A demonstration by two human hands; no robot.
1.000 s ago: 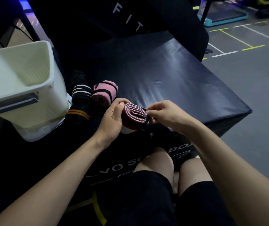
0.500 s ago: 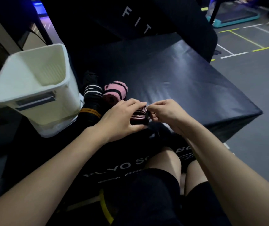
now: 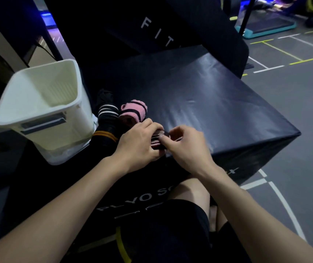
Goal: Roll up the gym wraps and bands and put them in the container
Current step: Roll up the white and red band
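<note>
1. Head view, looking down over your two forearms onto a black padded plyo box [image 3: 218,103], printed "PLYO SO…" on its near face; it serves here as the table.
2. Your left hand [image 3: 138,145] has its fingers curled over the top of a dark, pink-striped rolled wrap [image 3: 156,140], gripping it from the 9 o'clock side.
3. Your right hand [image 3: 185,147] meets the same roll from the 3 o'clock side, its thumb and fingertips pinching the wrap's outer end; both hands touch the roll, and most of it is hidden beneath them.
4. That roll sits at the near edge of the box top, roughly at the centre of the view.
5. A pink roll with black stripes [image 3: 133,112] lies on the box just beyond your left hand, toward 11 o'clock.
6. A black roll with white stripes [image 3: 107,111] lies just beside the pink one, on its 9 o'clock side; the two appear to touch.
7. A black wrap with orange stripes [image 3: 104,136] lies nearer to you than the white-striped roll, at 9 o'clock of your left hand.
8. A white plastic container [image 3: 43,111], the task's bin, stands upright at 10 o'clock, just beside the striped rolls; the part of its inside that shows holds nothing.
9. Your bare knees and black shorts [image 3: 170,234] fill the 6 o'clock part of the view.
10. Grey gym floor [image 3: 303,92] with white and yellow lines extends to 3 o'clock, with a teal platform [image 3: 265,28] at 1 o'clock.
</note>
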